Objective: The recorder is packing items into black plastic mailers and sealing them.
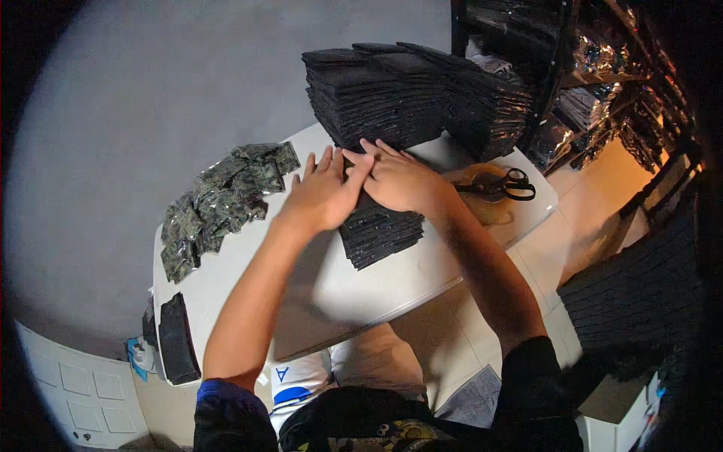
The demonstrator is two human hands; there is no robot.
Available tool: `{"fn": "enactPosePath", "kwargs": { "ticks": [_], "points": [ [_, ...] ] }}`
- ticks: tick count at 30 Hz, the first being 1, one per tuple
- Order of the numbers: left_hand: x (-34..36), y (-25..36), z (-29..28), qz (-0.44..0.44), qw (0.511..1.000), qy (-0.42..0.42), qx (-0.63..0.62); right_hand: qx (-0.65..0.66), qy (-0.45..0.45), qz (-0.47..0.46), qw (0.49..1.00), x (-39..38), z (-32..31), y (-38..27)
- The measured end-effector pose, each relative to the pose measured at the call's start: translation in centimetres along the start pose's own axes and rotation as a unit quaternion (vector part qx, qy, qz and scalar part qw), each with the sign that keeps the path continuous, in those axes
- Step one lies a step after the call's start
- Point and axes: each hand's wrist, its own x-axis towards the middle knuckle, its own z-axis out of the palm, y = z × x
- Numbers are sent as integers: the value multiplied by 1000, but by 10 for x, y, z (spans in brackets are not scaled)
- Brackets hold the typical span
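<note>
A short stack of black, flat, glossy-edged packets (382,235) lies on the white table (301,301) before me. My left hand (322,197) and my right hand (401,179) rest over its far part, fingers stretched out and pointing away from me. Their thumbs meet or cross in the middle. Neither hand grips anything; both seem to press flat on the packets, though the palms hide the contact. Just beyond my fingertips rises a tall pile of similar black packets (376,94).
Clear-wrapped camouflage-patterned packets (218,200) line the table's left edge. Black-handled scissors (516,184) lie at the right by a yellowish roll (482,215). A black flat bundle (178,339) sits at the near left corner. Loaded shelves (587,83) stand at the far right.
</note>
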Motion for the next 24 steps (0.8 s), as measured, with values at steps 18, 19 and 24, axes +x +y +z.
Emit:
{"fn": "enactPosePath", "kwargs": {
  "ticks": [18, 19, 24],
  "points": [
    [-7, -24, 43, 0, 981, 105, -161, 16, 14, -94, 995, -13, -10, -6],
    [0, -39, 44, -31, 974, 111, -195, 102, 14, -32, 994, -8, -18, -14],
    [-10, -45, 30, -143, 838, 38, -526, 205, -98, 271, 935, -13, -65, -23]
  ]
}}
